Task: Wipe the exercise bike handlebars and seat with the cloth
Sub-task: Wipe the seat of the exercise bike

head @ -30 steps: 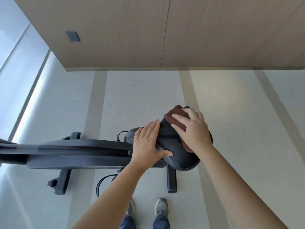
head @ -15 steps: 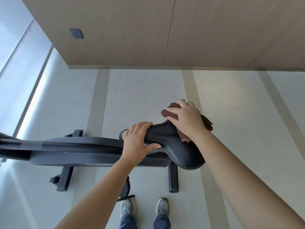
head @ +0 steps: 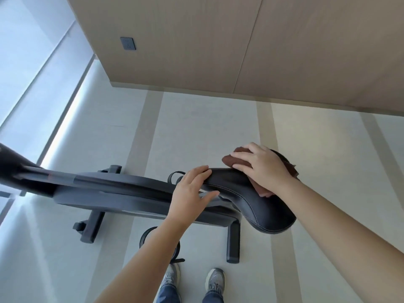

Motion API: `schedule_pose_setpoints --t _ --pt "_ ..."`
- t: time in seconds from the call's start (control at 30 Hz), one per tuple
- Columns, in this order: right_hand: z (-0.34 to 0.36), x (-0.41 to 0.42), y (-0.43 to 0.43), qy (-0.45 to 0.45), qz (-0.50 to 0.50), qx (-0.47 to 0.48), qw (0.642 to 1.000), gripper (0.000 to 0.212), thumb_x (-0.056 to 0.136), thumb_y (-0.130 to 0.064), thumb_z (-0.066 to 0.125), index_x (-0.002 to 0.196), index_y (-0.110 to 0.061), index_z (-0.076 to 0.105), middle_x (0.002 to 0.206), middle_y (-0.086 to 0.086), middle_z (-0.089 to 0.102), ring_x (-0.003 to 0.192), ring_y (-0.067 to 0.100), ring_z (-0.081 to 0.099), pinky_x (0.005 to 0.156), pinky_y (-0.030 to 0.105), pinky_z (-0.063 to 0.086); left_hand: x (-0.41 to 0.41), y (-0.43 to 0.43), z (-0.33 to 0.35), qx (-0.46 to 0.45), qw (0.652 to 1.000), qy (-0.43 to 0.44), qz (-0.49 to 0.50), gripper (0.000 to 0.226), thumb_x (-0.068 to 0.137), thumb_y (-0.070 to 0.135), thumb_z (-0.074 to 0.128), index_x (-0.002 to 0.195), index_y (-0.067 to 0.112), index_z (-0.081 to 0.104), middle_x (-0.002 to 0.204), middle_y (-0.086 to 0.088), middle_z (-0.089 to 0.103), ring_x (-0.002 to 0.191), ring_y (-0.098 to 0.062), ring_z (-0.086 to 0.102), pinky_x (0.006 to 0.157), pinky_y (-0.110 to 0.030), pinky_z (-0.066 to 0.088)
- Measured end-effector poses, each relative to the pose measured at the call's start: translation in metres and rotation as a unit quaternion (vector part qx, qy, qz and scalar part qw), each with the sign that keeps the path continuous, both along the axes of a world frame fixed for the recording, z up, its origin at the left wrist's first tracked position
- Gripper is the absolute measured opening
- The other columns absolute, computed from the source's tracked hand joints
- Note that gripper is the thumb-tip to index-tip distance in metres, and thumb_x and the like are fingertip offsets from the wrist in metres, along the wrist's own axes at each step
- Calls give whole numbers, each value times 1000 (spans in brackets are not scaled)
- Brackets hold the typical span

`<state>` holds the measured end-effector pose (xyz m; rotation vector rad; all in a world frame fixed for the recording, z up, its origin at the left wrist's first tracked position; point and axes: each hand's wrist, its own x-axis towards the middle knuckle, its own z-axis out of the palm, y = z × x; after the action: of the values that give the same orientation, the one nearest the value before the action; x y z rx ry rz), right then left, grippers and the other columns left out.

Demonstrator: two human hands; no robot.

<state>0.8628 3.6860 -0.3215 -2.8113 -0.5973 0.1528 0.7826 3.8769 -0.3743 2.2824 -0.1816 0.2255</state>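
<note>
The right hand (head: 263, 169) covers most of the cloth (head: 228, 159). The bike (head: 113, 190) is blurred toward the left edge, which cuts off its front end.

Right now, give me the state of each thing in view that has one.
seat, nose gripped, far side under the cloth
cloth, bunched, pressed onto the seat
left hand, grips the seat's nose, thumb beneath
right hand, fingers spread, presses the cloth down
wall socket, nothing plugged in
</note>
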Motion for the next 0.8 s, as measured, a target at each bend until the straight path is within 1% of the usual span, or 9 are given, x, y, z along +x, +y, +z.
schedule_pose_setpoints --t 0.07,0.17,0.23,0.3,0.37,0.43,0.6,0.7,0.8 --pt "-4 7 12 37 8 0 999 35 89 -39 52 122 -29 57 116 5 55 108 27 51 90 31 35 -8 8 -4 16 999 -22 22 46 68 20 81 107 4 63 114 -8 62 102 -25 59 85 -38 49" --pt "-8 2 38 71 22 60 995 34 89 -42 51 120 -33 57 114 1 56 106 21 54 86 27 36 -19 25 -8 28 998 -15 49 45 69 25 79 107 7 63 115 -6 61 103 -22 57 87 -36 47" --pt "-10 -5 65 61 54 83 993 34 88 -43 52 120 -34 57 111 0 57 103 21 55 86 29 38 -23 35 -8 24 997 -10 70 46 68 26 80 106 6 62 115 -5 61 103 -20 55 87 -32 44" --pt "-10 -10 92 64 92 75 991 34 87 -43 54 120 -34 57 109 2 57 101 23 55 84 31 39 -25 45 -5 14 995 -1 97 48 67 26 80 107 8 61 112 -4 60 102 -19 53 86 -29 41" --pt "-9 -13 102 59 124 26 990 33 87 -44 54 118 -35 58 110 2 56 100 25 53 83 33 40 -32 55 -4 12 993 7 121 49 67 28 80 108 10 61 111 -4 59 103 -19 54 85 -29 41" --pt "-5 -20 91 32 144 5 989 32 86 -40 57 116 -33 60 113 2 56 100 26 52 83 35 41 -42 63 -5 15 990 21 138 49 67 29 80 108 10 60 113 -3 58 105 -21 53 86 -30 40" --pt "0 -64 14 -41 149 61 986 32 77 -20 71 109 -20 68 118 11 60 101 34 58 85 44 51 -59 67 -3 10 990 34 139 49 66 28 81 106 8 59 115 -6 58 106 -24 53 85 -32 40" --pt "-3 -84 -20 -75 131 43 988 33 74 -16 75 106 -16 69 114 14 63 95 36 60 78 48 53 -60 57 2 12 994 28 108 52 66 28 81 108 7 58 116 -6 58 107 -23 53 87 -30 39" --pt "-5 -82 -10 -86 111 66 988 35 72 -17 76 107 -15 69 114 16 63 95 38 60 79 50 52 -57 43 5 18 996 25 82 56 67 31 79 113 7 56 119 -4 57 109 -21 50 90 -27 35"
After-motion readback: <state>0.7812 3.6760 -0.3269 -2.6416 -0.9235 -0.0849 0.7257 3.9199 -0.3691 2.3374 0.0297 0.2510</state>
